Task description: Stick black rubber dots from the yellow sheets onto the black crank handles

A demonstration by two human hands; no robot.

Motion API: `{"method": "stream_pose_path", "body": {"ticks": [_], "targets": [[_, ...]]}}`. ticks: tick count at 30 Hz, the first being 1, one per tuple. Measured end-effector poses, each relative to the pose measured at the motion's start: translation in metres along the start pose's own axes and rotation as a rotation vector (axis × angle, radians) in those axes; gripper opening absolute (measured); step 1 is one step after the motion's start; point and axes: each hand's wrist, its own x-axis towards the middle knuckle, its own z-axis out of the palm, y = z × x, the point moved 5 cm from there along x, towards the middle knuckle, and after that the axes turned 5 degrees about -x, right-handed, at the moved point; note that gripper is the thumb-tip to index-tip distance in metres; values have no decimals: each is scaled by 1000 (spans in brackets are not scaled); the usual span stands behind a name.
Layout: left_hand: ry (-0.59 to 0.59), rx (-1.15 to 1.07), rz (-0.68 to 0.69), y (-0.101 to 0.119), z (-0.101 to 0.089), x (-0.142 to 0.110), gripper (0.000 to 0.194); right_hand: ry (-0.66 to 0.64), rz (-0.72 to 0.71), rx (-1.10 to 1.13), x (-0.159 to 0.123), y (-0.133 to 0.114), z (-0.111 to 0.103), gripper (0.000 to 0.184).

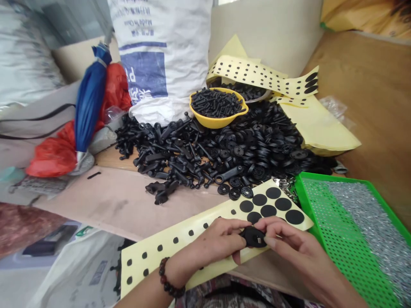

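Note:
Between my two hands is a small black plastic part [254, 237] with a rounded body and a little metal piece showing in it. The thumb and fingers of my left hand [218, 239] pinch it from the left, and my right hand [289, 239] grips its right side. Beneath them lies a pale yellow sticker sheet [180, 252], with large black round stickers [268, 211] at its right end and rows of small black dots along its length. My hands cover part of that sheet.
Black plastic parts [192, 154] are heaped behind the sheet. A yellow bowl [212, 122] of black screw-like pieces sits on the heap. At right stands a green perforated tray [340, 239] with small silvery pieces. More yellow sheets [327, 128], a white sack [180, 51] and a blue umbrella [91, 100] are farther back.

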Motion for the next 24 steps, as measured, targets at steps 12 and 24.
{"method": "stream_pose_path", "body": {"ticks": [12,24], "targets": [[12,-50,56,-19,1,7,36,69,-13,80,-5,-10,6,23],[165,-85,57,-16,3,3,28,24,-122,-68,-3,-1,5,22]]}}
